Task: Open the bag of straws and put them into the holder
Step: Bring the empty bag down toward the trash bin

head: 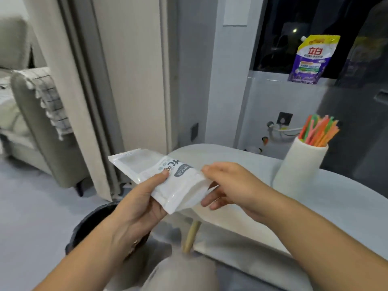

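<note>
A flat white and clear plastic bag with dark print lies in the air above the table's left end. My left hand grips it from below, thumb on top. My right hand pinches the bag's right end, which gapes a little; I see no straws inside it. A white cylindrical holder stands on the table to the right, with several orange, green and pink straws sticking out of its top.
The white table has a rounded edge and a wooden leg. A dark round bin stands on the floor under my left wrist. A purple refill pouch leans on the window ledge. A grey sofa and curtain stand at left.
</note>
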Available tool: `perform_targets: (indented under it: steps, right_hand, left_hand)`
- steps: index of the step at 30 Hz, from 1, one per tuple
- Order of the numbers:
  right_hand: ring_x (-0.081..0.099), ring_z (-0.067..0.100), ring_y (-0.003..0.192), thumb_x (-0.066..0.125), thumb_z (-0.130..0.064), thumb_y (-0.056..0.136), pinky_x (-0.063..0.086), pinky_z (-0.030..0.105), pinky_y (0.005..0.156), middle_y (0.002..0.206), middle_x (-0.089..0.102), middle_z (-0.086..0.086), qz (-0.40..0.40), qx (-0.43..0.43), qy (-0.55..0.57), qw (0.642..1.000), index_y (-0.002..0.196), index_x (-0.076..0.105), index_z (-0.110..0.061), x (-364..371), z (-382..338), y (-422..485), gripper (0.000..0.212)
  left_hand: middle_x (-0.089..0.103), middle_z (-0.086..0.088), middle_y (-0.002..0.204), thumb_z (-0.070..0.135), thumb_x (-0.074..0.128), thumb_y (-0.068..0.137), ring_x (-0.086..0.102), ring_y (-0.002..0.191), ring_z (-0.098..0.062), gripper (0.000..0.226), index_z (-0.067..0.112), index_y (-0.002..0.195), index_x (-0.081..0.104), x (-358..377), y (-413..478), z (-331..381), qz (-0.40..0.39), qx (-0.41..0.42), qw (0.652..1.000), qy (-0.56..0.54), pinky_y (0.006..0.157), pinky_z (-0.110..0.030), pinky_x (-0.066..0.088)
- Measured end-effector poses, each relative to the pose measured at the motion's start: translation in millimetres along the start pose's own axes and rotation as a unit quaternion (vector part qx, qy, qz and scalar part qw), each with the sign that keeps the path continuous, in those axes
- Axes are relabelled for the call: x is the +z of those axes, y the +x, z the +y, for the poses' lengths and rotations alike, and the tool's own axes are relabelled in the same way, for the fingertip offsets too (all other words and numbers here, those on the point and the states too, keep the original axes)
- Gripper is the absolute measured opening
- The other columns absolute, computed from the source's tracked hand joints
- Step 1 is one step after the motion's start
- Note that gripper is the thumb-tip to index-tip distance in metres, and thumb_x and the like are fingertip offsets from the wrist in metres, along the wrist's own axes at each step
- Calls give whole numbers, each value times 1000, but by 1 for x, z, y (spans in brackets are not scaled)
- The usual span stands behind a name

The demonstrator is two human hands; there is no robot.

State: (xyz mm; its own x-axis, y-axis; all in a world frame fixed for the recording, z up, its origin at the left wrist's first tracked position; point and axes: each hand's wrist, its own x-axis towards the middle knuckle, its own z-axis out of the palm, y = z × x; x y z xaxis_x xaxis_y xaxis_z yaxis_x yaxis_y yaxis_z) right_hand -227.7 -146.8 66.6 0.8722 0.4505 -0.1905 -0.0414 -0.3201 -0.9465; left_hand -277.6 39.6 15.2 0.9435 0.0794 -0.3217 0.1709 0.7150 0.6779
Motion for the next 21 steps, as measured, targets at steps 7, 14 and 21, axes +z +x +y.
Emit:
perform_targets:
  steps: [7,14,21]
  right_hand:
    - [67,17,55,70,-18,91,53,25,48,79,69,13,-88,110,1,990,98,62,-5,109,24,26,17]
    - [64,17,53,67,-13,91,53,27,49,79,69,15,-106,171,-103,974,94,62,-5,156,53,59,9]
    - [67,24,68,65,-18,93,62,36,67,89,69,17,-114,212,-166,956,100,65,-6,160,78,95,14]
  left_hand:
    - [79,-21,117,24,57,104,79,95,-33,33,3,129,66,-102,-46,-10,128,15,991,-25,70,-41,65]
    - [80,-22,112,26,55,107,81,86,-33,34,4,131,64,-155,-47,-29,171,-56,980,-79,56,-38,64]
    - [80,-14,88,31,64,102,76,81,-27,25,12,117,67,-177,-26,-54,196,-131,972,-13,70,-40,65]
